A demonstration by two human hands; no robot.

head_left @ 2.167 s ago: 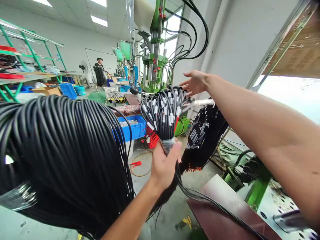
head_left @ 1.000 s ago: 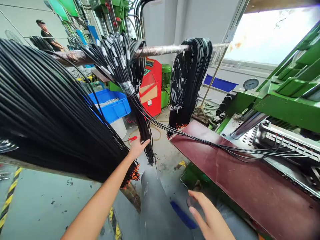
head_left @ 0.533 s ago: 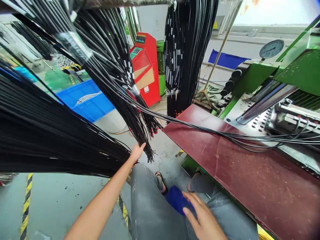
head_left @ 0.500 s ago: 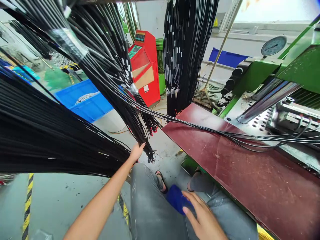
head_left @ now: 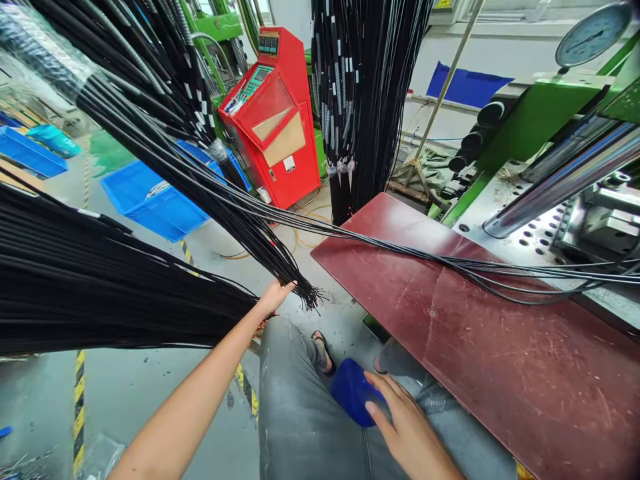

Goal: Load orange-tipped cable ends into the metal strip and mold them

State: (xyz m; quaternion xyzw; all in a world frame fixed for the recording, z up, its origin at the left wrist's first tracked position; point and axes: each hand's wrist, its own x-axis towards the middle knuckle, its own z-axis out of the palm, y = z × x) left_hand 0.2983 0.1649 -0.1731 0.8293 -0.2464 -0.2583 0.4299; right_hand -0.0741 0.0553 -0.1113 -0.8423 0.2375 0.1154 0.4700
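My left hand (head_left: 275, 297) is closed around the lower part of a thick bundle of black cables (head_left: 250, 237), whose loose ends fan out just past my fingers. Clear wrap (head_left: 55, 53) binds this bundle higher up, at the upper left. Over my lap, my right hand (head_left: 403, 420) is open, thumb and fingers apart with nothing between them. It is nearest to a blue surface (head_left: 350, 390) between my legs. Several thin black cables (head_left: 400, 245) run from the bundle across a dark red board (head_left: 500, 360) to the right.
A large mass of black cables (head_left: 125, 287) hangs at the left, another bundle (head_left: 340, 100) at the back. Behind stand a red machine (head_left: 295, 147) and a blue bin (head_left: 175, 223). A green press with a metal column (head_left: 550, 193) and gauge (head_left: 593, 35) is at the right.
My view has shifted and tilted slightly down. My left hand still grips the cable bundle, its ends now a little further right and up. My right hand stays open over my lap.
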